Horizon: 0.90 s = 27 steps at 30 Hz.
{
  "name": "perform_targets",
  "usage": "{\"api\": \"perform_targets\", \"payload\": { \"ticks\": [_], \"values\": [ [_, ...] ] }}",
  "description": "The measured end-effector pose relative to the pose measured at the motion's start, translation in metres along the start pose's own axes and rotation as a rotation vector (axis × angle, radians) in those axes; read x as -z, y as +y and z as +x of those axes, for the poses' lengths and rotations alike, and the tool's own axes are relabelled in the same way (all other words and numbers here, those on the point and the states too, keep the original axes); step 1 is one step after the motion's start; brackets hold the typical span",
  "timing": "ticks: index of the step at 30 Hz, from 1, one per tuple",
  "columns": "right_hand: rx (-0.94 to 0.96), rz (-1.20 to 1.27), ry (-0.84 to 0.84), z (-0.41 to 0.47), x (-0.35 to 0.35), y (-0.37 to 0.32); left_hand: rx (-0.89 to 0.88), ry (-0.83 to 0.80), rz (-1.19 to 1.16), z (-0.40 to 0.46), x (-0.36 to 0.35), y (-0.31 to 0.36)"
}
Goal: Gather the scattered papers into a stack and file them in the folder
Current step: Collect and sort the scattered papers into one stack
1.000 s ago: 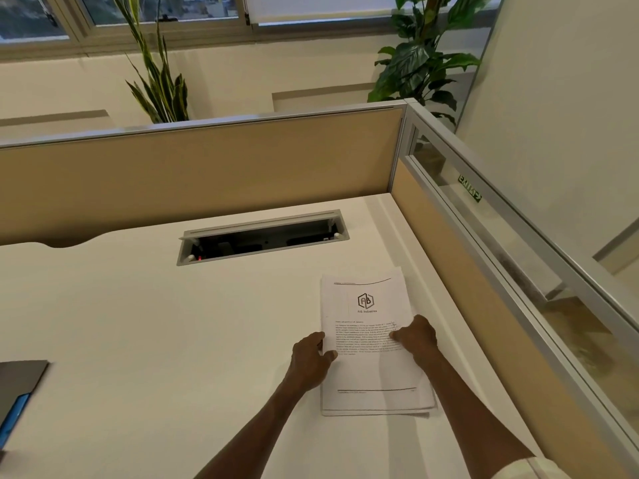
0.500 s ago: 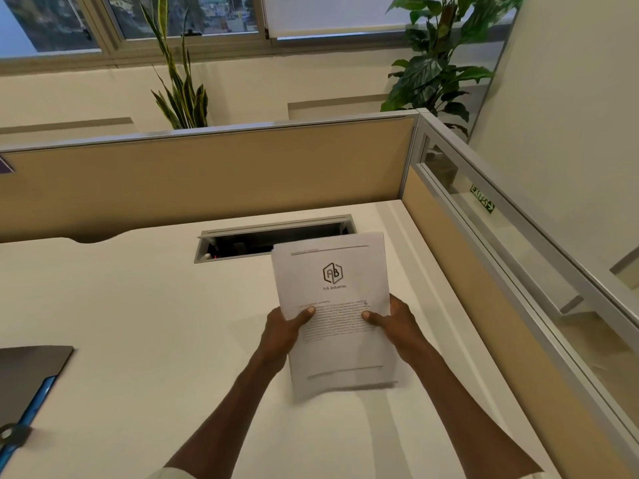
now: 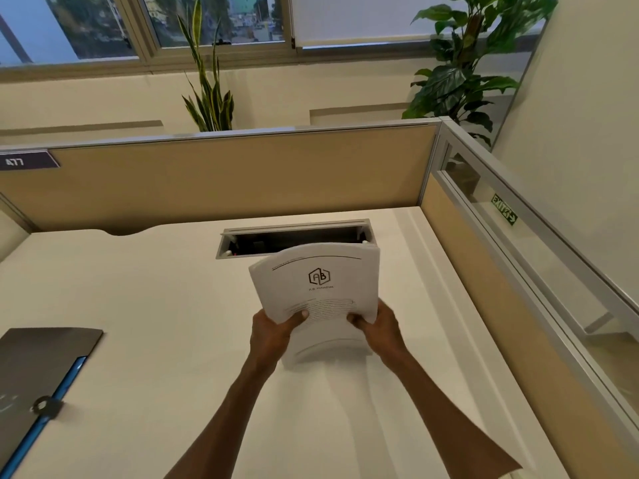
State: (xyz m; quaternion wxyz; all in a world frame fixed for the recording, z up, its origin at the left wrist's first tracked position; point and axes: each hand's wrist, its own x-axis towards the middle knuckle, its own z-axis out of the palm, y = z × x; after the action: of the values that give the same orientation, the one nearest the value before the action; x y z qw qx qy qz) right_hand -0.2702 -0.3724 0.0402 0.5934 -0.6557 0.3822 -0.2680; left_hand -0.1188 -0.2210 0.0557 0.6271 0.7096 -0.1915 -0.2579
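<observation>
Head view, left hand (image 3: 273,335), right hand (image 3: 382,328) gripping papers (image 3: 316,288)

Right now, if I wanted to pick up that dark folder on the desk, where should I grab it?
Probably the folder's right long edge, coming from the right. It lies flat and closed at the desk's left side, partly out of view, and that edge, with its blue strip showing, faces open desk. Both hands are busy: the left hand and right hand hold the papers upright.
</observation>
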Motion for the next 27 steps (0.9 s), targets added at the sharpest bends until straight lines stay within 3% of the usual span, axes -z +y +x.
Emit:
{"api": "perform_targets", "payload": {
  "ticks": [17, 21, 27],
  "values": [
    [-0.149, -0.114, 0.005, 0.004, 0.008, 0.026, 0.124, 0.008, 0.055, 0.003, -0.007, -0.016],
    [-0.211, -0.187, 0.051, 0.011, 0.020, 0.030, 0.224, -0.072, 0.070, 0.016, -0.016, -0.015],
    [-0.392, -0.322, 0.099, 0.008, 0.037, 0.057, 0.377, -0.065, 0.180, 0.015, -0.028, -0.041]
  ]
}}
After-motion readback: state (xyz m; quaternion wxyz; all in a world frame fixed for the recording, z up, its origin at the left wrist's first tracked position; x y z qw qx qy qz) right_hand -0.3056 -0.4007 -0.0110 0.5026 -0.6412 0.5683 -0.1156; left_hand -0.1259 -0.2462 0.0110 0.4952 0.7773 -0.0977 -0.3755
